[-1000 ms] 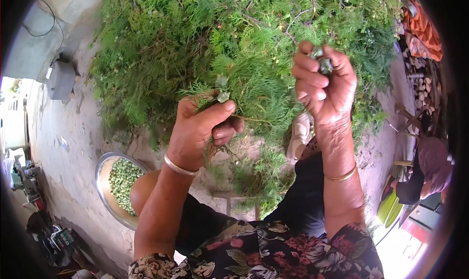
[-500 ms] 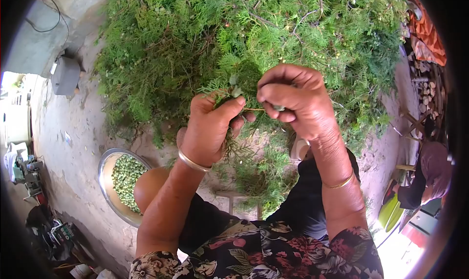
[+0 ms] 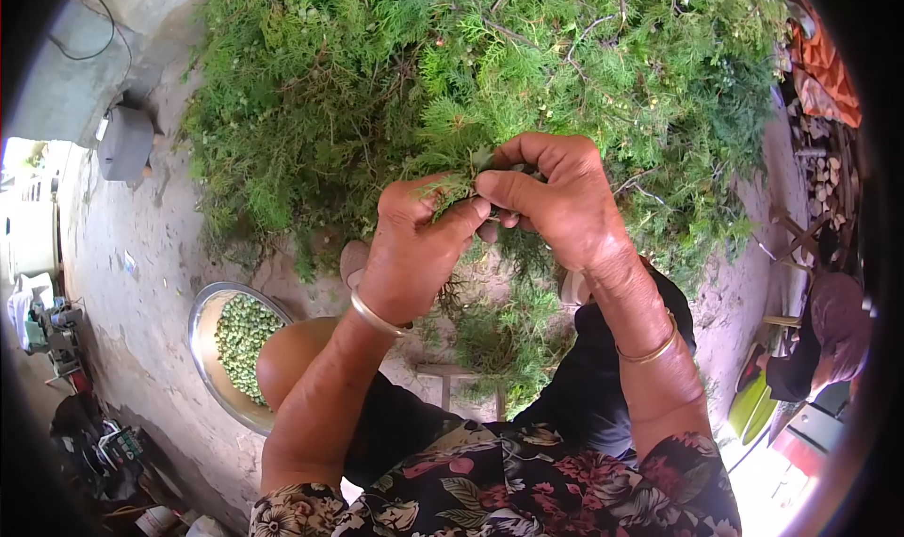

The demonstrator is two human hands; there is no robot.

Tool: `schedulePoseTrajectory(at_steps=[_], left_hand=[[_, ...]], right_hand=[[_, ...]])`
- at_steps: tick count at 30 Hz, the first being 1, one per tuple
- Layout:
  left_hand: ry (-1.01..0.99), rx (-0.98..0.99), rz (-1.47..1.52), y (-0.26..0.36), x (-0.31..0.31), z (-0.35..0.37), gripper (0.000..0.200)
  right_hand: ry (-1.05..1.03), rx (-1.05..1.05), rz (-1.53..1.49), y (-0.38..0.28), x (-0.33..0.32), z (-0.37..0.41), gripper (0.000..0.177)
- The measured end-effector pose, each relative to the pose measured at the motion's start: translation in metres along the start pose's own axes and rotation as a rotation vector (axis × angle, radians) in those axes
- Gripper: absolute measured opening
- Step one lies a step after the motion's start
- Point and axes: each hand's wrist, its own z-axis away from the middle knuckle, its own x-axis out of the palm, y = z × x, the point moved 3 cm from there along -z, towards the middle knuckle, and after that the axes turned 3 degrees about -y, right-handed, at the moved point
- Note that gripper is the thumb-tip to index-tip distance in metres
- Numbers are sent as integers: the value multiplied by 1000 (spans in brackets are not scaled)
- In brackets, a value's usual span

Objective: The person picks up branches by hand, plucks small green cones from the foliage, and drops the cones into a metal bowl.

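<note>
My left hand (image 3: 410,255), a metal bangle on its wrist, is closed around a leafy conifer sprig (image 3: 448,194) with flat, scaly green foliage. My right hand (image 3: 570,203) meets it from the right, thumb and forefinger pinched on the sprig close to my left thumb. What lies deeper in the right palm is mostly hidden by the fingers. Just beyond both hands spreads a large heap of cut green branches (image 3: 358,95). Beside my left knee stands a metal basin (image 3: 199,349) holding many small pale-green cones (image 3: 247,337).
Loose greenery (image 3: 508,335) lies between my legs, near a low wooden stool (image 3: 447,371). A grey box (image 3: 126,144) sits by the left wall. At right are stacked firewood (image 3: 829,179), an orange cloth (image 3: 824,66) and another person (image 3: 838,325).
My right hand has moved left and now touches the sprig at my left fingertips; before, a gap with a thin stem separated them. The basin and heap look unchanged.
</note>
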Motion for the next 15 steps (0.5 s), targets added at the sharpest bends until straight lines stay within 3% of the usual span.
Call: schedulePoseTrajectory(at_steps=[2,4,5,9,11,15], left_hand=[[7,-99,69,-4,-4,1,7],[28,-156,137,1,-3,3,6],[47,-213,202,2,-2,4,5],[74,-146,133,-5,-3,3,6],[67,-28,-39,-8,-4,1,6],[107,-43,-80,-7,-4,2,6]], right_hand=[[9,7,-6,-4,-5,0,15],[-29,149,-439,-4,-13,0,12],[-27,154,-453,-6,-15,-1,12],[13,199,-594,-4,-18,-4,31],[-19,196,-677,-4,-22,-5,27],[-28,180,-721,-6,-23,-3,24]])
